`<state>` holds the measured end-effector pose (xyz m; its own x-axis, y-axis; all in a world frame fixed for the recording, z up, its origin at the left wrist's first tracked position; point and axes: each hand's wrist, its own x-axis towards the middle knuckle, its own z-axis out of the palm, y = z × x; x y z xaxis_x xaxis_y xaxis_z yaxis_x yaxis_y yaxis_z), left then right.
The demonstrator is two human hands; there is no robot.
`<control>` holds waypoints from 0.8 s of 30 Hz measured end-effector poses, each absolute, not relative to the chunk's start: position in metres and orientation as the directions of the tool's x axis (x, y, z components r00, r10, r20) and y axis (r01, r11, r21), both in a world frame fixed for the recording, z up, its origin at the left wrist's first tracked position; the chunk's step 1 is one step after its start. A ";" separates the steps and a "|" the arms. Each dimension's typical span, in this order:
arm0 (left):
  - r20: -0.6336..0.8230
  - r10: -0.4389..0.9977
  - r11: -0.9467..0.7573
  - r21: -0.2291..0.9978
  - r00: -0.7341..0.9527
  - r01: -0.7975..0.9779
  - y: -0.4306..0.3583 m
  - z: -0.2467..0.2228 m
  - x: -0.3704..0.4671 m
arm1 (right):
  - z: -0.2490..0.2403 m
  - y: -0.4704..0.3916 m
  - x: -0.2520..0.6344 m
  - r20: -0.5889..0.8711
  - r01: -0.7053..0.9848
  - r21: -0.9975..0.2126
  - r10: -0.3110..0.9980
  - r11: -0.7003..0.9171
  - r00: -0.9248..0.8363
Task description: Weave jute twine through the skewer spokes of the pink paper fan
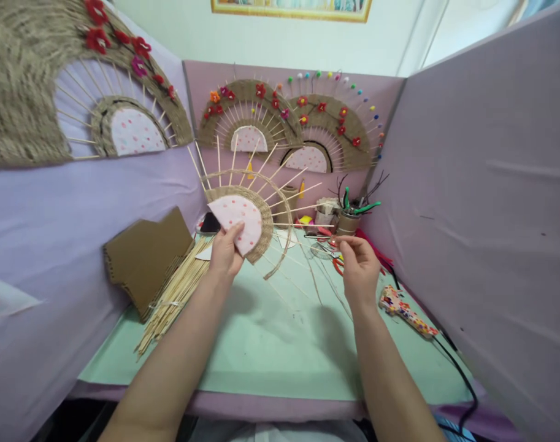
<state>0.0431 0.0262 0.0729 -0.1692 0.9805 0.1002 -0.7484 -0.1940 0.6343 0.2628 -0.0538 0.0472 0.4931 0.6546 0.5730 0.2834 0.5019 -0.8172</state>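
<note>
The half-round fan (pixel 265 224) hangs above the mint tabletop (pixel 270 350), left hand (pixel 227 250) gripping its dotted panel (pixel 240 215), right hand (pixel 360 270) pinched near the stick tips, on stick or twine I can't tell. Slack could loosen that outer twine band (pixel 289 212); a hard pull might skew the sticks (pixel 307 177)!

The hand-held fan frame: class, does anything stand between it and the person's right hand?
Nothing visible does. The right hand is close to the stick ends on the right side of the fan frame, which the left hand holds. The glue gun lies farther right, out of the way.
</note>
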 end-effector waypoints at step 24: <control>-0.066 0.998 0.041 0.426 0.014 -0.904 0.033 0.019 0.043 | 0.075 -0.050 0.346 0.025 0.004 -1.000 0.996 0.025 -0.080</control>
